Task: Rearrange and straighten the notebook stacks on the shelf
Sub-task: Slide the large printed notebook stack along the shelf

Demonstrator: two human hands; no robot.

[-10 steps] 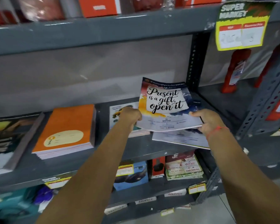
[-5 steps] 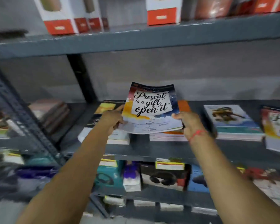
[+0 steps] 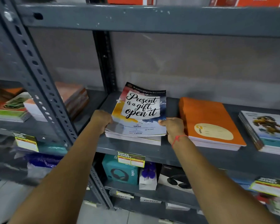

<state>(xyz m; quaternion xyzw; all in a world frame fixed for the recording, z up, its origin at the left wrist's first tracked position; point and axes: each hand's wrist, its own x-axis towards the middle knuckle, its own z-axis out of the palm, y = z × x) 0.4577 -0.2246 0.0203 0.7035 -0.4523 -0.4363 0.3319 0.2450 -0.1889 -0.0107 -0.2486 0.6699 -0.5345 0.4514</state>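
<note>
A notebook stack (image 3: 140,117) whose top cover reads "Present is a gift, open it" sits at the left end of the grey shelf (image 3: 152,151), on a lower white-edged stack. My left hand (image 3: 101,121) grips its left edge and my right hand (image 3: 173,129), with a red thread at the wrist, grips its right edge. The near edge rests low while the far edge curls up. To the right lie an orange notebook stack (image 3: 207,120) and a stack with an animal cover (image 3: 265,128).
A perforated grey upright (image 3: 39,75) stands left of the shelf bay, and a dark post (image 3: 104,62) rises at the back. More notebook stacks (image 3: 71,97) fill the neighbouring bay on the left. Boxed headphones (image 3: 120,172) sit on the shelf below, behind a price tag (image 3: 130,159).
The view swung left along the shelf. Both hands carried the "Present is a gift" notebooks from the right end past the orange stack and lowered them onto the left-end stack.
</note>
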